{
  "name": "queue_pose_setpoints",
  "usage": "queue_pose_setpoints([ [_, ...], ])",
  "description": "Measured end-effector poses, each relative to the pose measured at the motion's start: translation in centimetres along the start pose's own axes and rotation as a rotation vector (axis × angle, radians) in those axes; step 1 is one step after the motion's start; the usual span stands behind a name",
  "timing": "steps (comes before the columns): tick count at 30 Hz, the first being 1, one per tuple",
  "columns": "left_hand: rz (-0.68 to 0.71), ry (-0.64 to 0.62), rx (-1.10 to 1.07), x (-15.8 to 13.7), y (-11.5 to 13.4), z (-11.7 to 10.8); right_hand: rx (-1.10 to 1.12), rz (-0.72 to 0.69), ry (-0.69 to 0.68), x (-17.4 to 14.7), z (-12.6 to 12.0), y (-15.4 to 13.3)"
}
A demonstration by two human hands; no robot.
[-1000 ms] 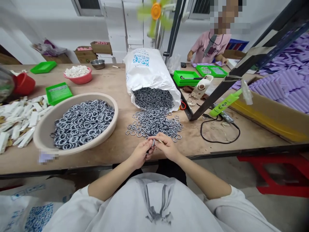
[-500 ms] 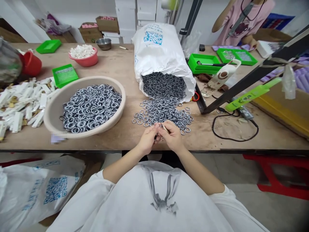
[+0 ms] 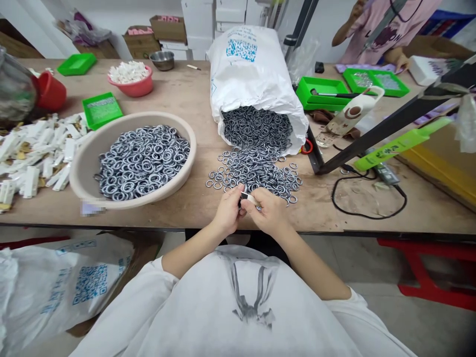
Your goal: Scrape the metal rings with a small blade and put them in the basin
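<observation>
Both hands are close together at the table's front edge, by the loose pile of grey rings [image 3: 256, 168]. My right hand [image 3: 273, 210] is closed on a small cream-and-black piece [image 3: 246, 196]; its exact kind is unclear. Almost touching it, my left hand [image 3: 226, 210] is closed, and its fingers hide whatever they pinch. Beyond the pile lies a white sack [image 3: 256, 74] on its side, grey rings spilling from its mouth. To the left, a wide beige basin [image 3: 188, 166] holds a heap of the same rings.
White plastic pieces [image 3: 40, 153] are spread at far left. Green trays [image 3: 102, 110] and a red bowl [image 3: 137, 89] stand behind the basin. A dark metal frame [image 3: 372, 129], a black cable [image 3: 366, 217] and a lime-green strip [image 3: 401, 144] are at right. Across the table sits a person in pink [image 3: 394, 34].
My hands have turned slightly, so more of the cream-and-black piece shows between them. The camera view has shifted a little; the basin, sack and rings stay in place.
</observation>
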State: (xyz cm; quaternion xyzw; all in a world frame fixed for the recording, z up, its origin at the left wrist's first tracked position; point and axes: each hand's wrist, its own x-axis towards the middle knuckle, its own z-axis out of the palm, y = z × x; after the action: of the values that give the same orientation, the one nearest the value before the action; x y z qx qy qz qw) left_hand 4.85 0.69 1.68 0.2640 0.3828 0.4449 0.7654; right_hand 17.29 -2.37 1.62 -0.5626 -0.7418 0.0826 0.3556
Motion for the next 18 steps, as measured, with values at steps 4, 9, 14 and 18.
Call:
queue_pose_setpoints([
  [4, -0.015, 0.004, 0.004, -0.1, -0.1, 0.1, -0.025, -0.012, -0.029, 0.1, 0.0, 0.1],
  [9, -0.036, -0.007, 0.008, 0.0, -0.2, 0.0, 0.026, 0.026, -0.068, 0.2, -0.2, 0.3],
  [14, -0.047, -0.041, 0.048, 0.5, -0.3, -0.8, 0.178, 0.182, -0.185, -0.1, 0.8, 0.4],
  [18, -0.077, -0.072, 0.057, 0.3, -0.7, -1.9, 0.141, 0.342, -0.125, 0.5, 1.5, 2.0],
])
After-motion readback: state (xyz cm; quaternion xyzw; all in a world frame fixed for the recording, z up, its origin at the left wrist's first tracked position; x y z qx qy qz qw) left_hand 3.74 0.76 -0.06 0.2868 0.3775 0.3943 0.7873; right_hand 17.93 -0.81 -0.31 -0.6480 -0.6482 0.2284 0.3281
